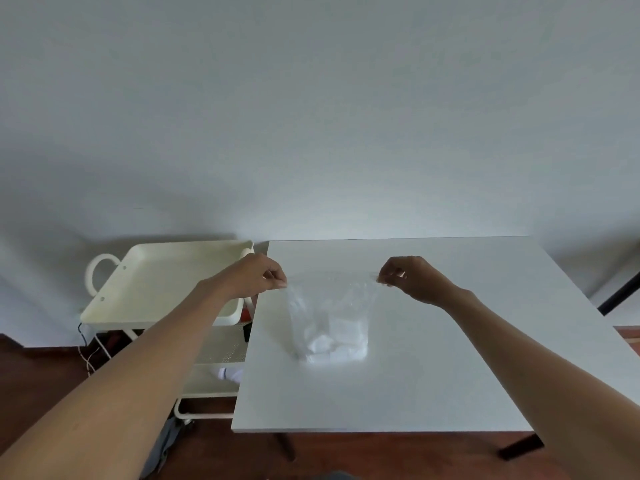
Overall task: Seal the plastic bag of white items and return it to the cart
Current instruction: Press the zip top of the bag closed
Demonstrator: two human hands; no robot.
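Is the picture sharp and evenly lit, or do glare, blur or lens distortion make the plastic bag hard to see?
Head view: soft, even light, no hard glare; faint shadows only. The clear plastic bag nearly vanishes against the white table, and its top edge between the left hand and the right hand is faint. Wide-angle distortion bends the forearms and the cart. The image is slightly soft overall.

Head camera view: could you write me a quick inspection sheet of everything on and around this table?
Surface: white table, bare apart from the bag.
Job's things: clear plastic bag upright on the table, white items at its bottom; cream cart beside the table, top tray bare.
Clutter: small things on the cart's lower shelves, unclear.
Grips: left hand and right hand each pinch a top corner of the bag.
Cables: thin cord by the cart.
Surroundings: plain wall, wooden floor.
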